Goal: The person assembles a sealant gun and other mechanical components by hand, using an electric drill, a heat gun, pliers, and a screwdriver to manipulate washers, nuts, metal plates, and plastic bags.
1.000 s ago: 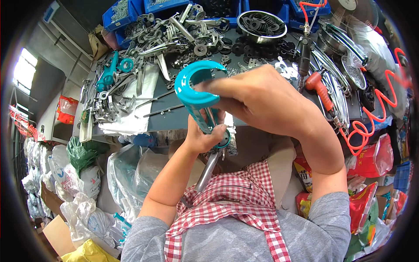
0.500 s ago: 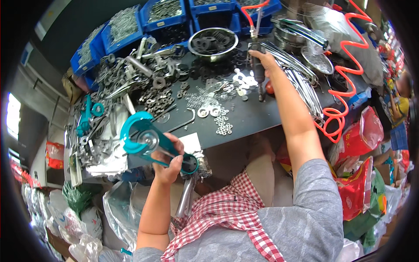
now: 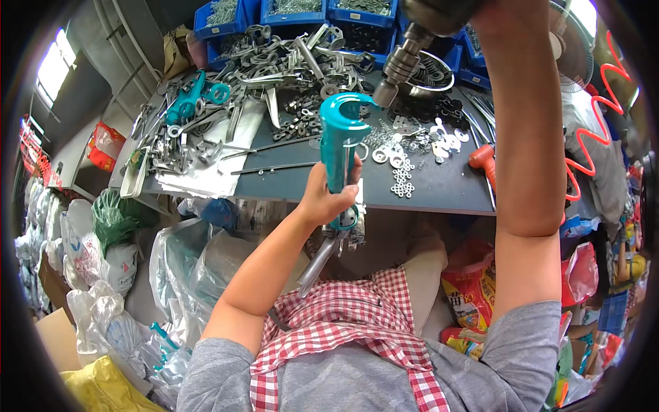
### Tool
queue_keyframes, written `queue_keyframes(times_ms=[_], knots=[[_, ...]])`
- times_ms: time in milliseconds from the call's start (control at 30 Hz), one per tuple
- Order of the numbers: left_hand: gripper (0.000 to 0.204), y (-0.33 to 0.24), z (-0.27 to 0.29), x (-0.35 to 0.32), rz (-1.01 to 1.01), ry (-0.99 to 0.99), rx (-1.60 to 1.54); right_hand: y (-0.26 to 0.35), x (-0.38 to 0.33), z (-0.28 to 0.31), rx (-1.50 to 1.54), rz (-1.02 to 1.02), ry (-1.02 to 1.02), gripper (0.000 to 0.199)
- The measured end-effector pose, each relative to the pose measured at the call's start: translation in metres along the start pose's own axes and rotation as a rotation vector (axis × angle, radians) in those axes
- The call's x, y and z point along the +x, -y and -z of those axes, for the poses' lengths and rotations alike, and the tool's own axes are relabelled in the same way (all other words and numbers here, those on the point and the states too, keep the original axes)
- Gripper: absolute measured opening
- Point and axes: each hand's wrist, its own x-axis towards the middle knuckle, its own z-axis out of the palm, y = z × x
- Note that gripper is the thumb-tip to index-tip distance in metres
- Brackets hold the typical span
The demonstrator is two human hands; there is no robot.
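My left hand (image 3: 331,196) is wrapped round a teal tool body (image 3: 336,147) held upright at the table's front edge. Its top end is a C-shaped cup, and metal handles (image 3: 319,264) hang below the hand. High at the upper right, close to the camera, my right hand (image 3: 511,24) grips a pneumatic screwdriver (image 3: 439,12). Its silver chuck (image 3: 401,65) points down and left, its tip appearing just beside the teal cup. Most of the right hand's fingers are hidden. Small nuts (image 3: 403,180) and washers (image 3: 381,154) lie on the table behind the teal body.
Heaped metal levers (image 3: 281,69) cover the table's left and middle. Blue bins (image 3: 294,15) of small parts line the back, with a steel bowl (image 3: 439,86) before them. A red-handled tool (image 3: 483,159) lies at right, near a coiled red air hose (image 3: 597,113).
My right hand has lifted the screwdriver from over the table toward the camera and the teal body. My left hand has turned the teal body more upright. The view has shifted.
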Motion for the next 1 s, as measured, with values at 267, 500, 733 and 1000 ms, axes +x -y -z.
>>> queue_keyframes(times_ms=[267, 500, 733, 1000], knots=[[0.038, -0.007, -0.001, 0.001, 0.013, 0.046, 0.033, -0.025, -0.026, -0.049, -0.434, -0.073, -0.151, 0.015], [0.030, -0.002, -0.001, -0.002, -0.067, -0.033, 0.001, -0.056, -0.029, -0.039, -0.244, -0.073, -0.022, 0.014], [0.042, 0.002, 0.004, -0.004, -0.036, -0.002, 0.021, -0.050, -0.029, -0.057, -0.536, -0.069, -0.134, 0.011], [0.043, 0.000, 0.002, 0.000, -0.034, 0.005, -0.041, -0.051, -0.028, -0.055, -0.453, -0.022, -0.133, 0.008]])
